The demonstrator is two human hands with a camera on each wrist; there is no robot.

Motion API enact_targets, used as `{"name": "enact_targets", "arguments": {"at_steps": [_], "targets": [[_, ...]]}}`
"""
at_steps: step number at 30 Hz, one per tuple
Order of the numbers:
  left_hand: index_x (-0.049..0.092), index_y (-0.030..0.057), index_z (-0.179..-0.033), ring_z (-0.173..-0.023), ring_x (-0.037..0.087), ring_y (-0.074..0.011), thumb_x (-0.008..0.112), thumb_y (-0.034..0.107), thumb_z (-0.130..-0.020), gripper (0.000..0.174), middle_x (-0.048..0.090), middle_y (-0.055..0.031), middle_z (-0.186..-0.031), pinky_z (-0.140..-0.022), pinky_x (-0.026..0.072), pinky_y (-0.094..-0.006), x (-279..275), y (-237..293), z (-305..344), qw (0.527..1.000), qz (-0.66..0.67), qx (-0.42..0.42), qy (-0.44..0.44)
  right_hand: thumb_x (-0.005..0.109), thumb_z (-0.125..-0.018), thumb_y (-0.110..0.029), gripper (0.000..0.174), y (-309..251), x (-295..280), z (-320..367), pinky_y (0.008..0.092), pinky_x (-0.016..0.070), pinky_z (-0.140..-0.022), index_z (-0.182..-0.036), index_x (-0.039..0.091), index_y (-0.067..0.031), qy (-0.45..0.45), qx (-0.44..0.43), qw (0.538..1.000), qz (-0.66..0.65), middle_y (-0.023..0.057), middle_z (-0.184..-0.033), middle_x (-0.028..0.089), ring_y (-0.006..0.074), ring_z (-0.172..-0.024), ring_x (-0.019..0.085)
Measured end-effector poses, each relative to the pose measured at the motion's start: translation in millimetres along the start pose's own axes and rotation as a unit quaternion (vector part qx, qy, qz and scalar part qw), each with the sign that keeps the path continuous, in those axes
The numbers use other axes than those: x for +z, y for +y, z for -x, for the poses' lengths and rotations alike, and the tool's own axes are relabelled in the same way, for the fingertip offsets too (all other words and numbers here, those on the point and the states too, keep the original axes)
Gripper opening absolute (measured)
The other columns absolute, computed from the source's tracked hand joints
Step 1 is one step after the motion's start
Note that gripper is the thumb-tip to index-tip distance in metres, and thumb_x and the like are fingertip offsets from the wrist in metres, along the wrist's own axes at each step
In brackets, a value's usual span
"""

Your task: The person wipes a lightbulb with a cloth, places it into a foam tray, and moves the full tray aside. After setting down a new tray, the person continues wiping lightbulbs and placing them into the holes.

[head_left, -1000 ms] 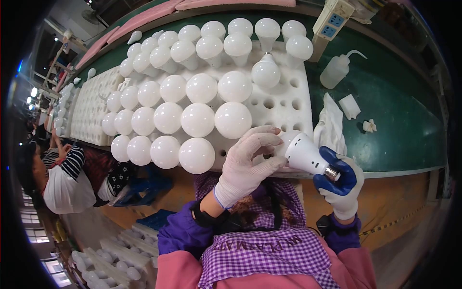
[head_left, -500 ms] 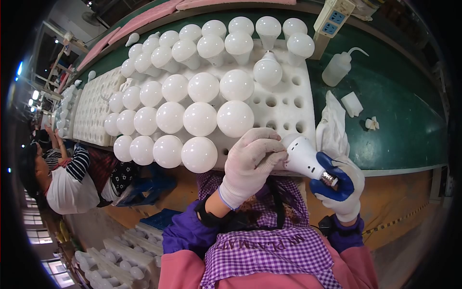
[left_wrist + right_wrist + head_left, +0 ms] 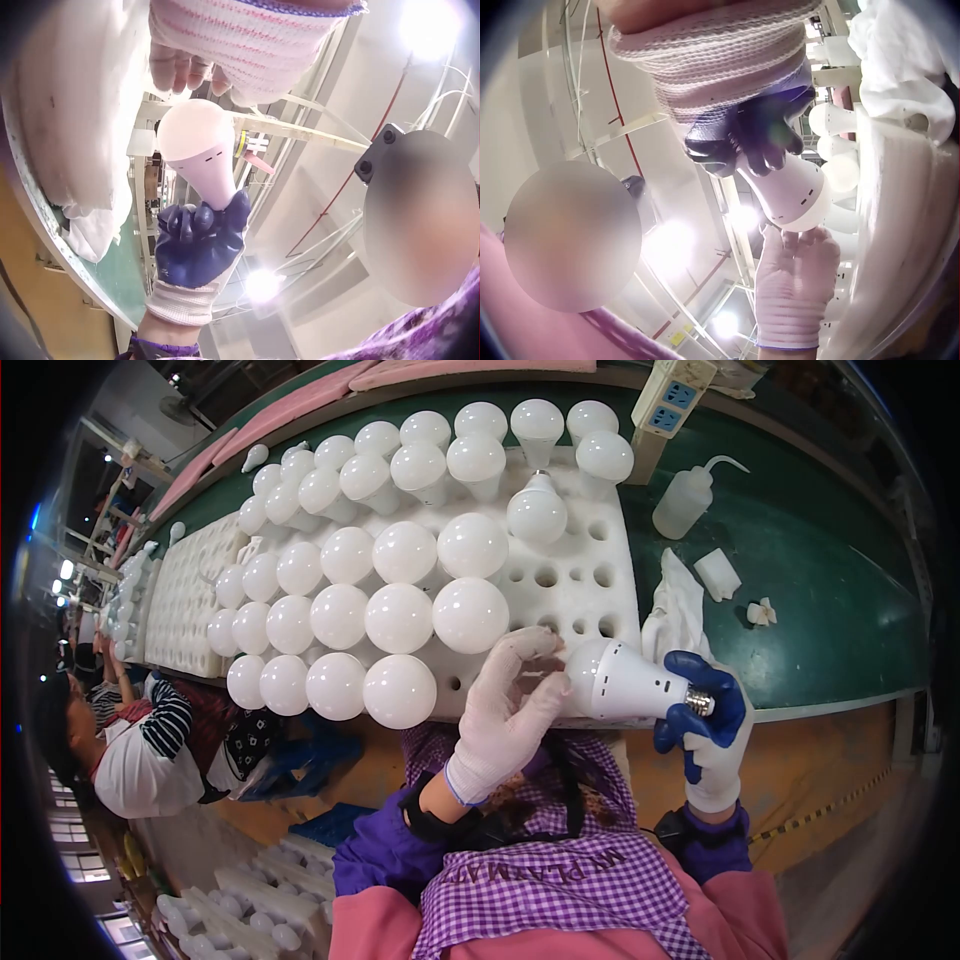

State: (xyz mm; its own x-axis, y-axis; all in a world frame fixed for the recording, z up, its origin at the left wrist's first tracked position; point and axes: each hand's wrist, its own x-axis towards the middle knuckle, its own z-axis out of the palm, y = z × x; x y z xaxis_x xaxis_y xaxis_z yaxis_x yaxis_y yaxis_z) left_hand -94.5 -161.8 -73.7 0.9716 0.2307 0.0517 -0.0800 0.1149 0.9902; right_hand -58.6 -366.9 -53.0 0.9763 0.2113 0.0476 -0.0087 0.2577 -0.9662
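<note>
A white light bulb (image 3: 632, 682) is held nearly level above the front edge of a white foam tray (image 3: 625, 595), its dome to the left. My right hand (image 3: 712, 725), in a white glove with blue coating, pinches the metal screw base between thumb and fingers. The left hand (image 3: 505, 710), in a pale knit glove, has its thumb and fingers parted beside the dome. Its fingertips (image 3: 810, 238) are right at the dome in the right wrist view. Rows of bulbs (image 3: 405, 618) stand dome-up in the tray, and one bulb (image 3: 537, 512) there is tilted.
A white cloth (image 3: 675, 610), a squeeze bottle (image 3: 684, 503), a small white block (image 3: 717, 575) and a crumpled scrap (image 3: 762, 612) lie on the green table (image 3: 830, 610) to the right. A power socket (image 3: 668, 410) stands behind. Another person (image 3: 140, 760) sits at the left.
The bulb has swung from a downward slant to nearly level. My left thumb and fingers have parted more at the dome. My right hand keeps its pinch on the base.
</note>
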Motion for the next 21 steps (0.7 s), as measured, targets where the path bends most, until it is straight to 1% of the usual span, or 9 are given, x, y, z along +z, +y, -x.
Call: {"name": "enact_targets", "arguments": {"at_steps": [1, 2, 4, 5, 8, 10, 14, 16, 21], "targets": [[0.052, -0.0034, -0.111, -0.101, 0.052, -0.0163, 0.059, 0.007, -0.087, 0.027, 0.054, -0.0112, -0.113, -0.089, 0.044, -0.0301, 6, 6, 0, 0.998, 0.053, -0.001, -0.016, 0.064, -0.073, 0.01, 0.032, 2, 2, -2, 0.0236, 0.0498, -0.055, -0.104, 0.057, 0.0037, 0.001, -0.001, 1.0, 0.001, 0.0182, -0.11, 0.061, 0.0151, -0.066, 0.063], [0.047, -0.0054, -0.122, -0.108, 0.051, -0.0172, 0.058, 0.006, -0.088, 0.038, 0.053, -0.0129, -0.12, -0.093, 0.0432, -0.0308, 9, 9, 0, 0.994, 0.106, -0.003, -0.031, 0.062, -0.077, 0.003, 0.03, 5, 2, -3, 0.0226, 0.0442, -0.048, -0.106, 0.056, 0.004, 0.018, 0.018, 1.0, 0.001, 0.0155, -0.097, 0.062, 0.0125, -0.055, 0.057], [0.041, -0.006, -0.129, -0.112, 0.05, -0.0181, 0.058, 0.006, -0.087, 0.046, 0.05, -0.0136, -0.125, -0.095, 0.0424, -0.0312, 6, 5, -1, 0.99, 0.116, -0.038, -0.064, 0.059, -0.082, -0.007, 0.028, 5, 9, -5, 0.0205, 0.0353, -0.038, -0.107, 0.057, 0.0051, 0.054, 0.049, 0.997, 0.007, 0.0088, -0.072, 0.06, 0.0081, -0.041, 0.046], [0.035, -0.0066, -0.135, -0.115, 0.049, -0.0191, 0.059, 0.005, -0.087, 0.055, 0.047, -0.0143, -0.129, -0.097, 0.0416, -0.0315, 4, 3, -2, 0.985, 0.125, -0.072, -0.096, 0.059, -0.082, -0.007, 0.028, 4, 11, -6, 0.0205, 0.0353, -0.038, -0.107, 0.057, 0.0051, 0.055, 0.048, 0.997, 0.007, 0.0088, -0.072, 0.06, 0.0081, -0.041, 0.046], [0.034, -0.0051, -0.136, -0.12, 0.046, -0.0198, 0.057, 0.008, -0.087, 0.055, 0.045, -0.0143, -0.134, -0.098, 0.0411, -0.0315, 9, 4, -5, 0.98, 0.132, -0.126, -0.078, 0.059, -0.082, -0.006, 0.027, 2, 14, -6, 0.0209, 0.0358, -0.038, -0.107, 0.057, 0.0053, 0.067, 0.081, 0.994, -0.015, 0.0088, -0.072, 0.06, 0.0084, -0.041, 0.047], [0.034, -0.0048, -0.137, -0.119, 0.047, -0.0194, 0.059, 0.007, -0.086, 0.057, 0.046, -0.014, -0.133, -0.096, 0.0428, -0.0311, 12, 7, -6, 0.977, 0.142, -0.144, -0.071, 0.061, -0.079, 0.003, 0.025, 0, 14, -6, 0.0224, 0.0419, -0.042, -0.104, 0.057, 0.0043, 0.072, 0.123, 0.989, -0.035, 0.0134, -0.098, 0.062, 0.0114, -0.048, 0.054], [0.031, -0.0035, -0.138, -0.116, 0.048, -0.0189, 0.062, 0.002, -0.081, 0.065, 0.045, -0.0129, -0.13, -0.092, 0.0479, -0.0312, 20, 2, -10, 0.981, 0.118, -0.143, -0.053, 0.061, -0.08, 0.002, 0.027, 4, 24, -4, 0.022, 0.0419, -0.042, -0.107, 0.058, 0.005, 0.077, 0.077, 0.994, 0.008, 0.0102, -0.087, 0.062, 0.0104, -0.048, 0.053], [0.03, -0.003, -0.139, -0.117, 0.048, -0.0199, 0.061, 0.0, -0.08, 0.067, 0.044, -0.0129, -0.131, -0.092, 0.0482, -0.0319, 18, 0, -10, 0.983, 0.113, -0.127, -0.065, 0.059, -0.085, -0.007, 0.025, 4, 28, -6, 0.0211, 0.0357, -0.038, -0.107, 0.057, 0.0044, 0.091, 0.06, 0.994, 0.021, 0.0085, -0.076, 0.06, 0.0088, -0.042, 0.048], [0.027, -0.0037, -0.14, -0.114, 0.05, -0.0194, 0.059, -0.004, -0.078, 0.07, 0.04, -0.0147, -0.131, -0.089, 0.0506, -0.0294, 19, 1, -8, 0.983, 0.141, -0.071, -0.097, 0.061, -0.082, -0.003, 0.028, 0, 18, -9, 0.0213, 0.0393, -0.041, -0.108, 0.057, 0.0046, 0.08, 0.091, 0.992, -0.022, 0.0087, -0.08, 0.06, 0.0092, -0.046, 0.051]]}}
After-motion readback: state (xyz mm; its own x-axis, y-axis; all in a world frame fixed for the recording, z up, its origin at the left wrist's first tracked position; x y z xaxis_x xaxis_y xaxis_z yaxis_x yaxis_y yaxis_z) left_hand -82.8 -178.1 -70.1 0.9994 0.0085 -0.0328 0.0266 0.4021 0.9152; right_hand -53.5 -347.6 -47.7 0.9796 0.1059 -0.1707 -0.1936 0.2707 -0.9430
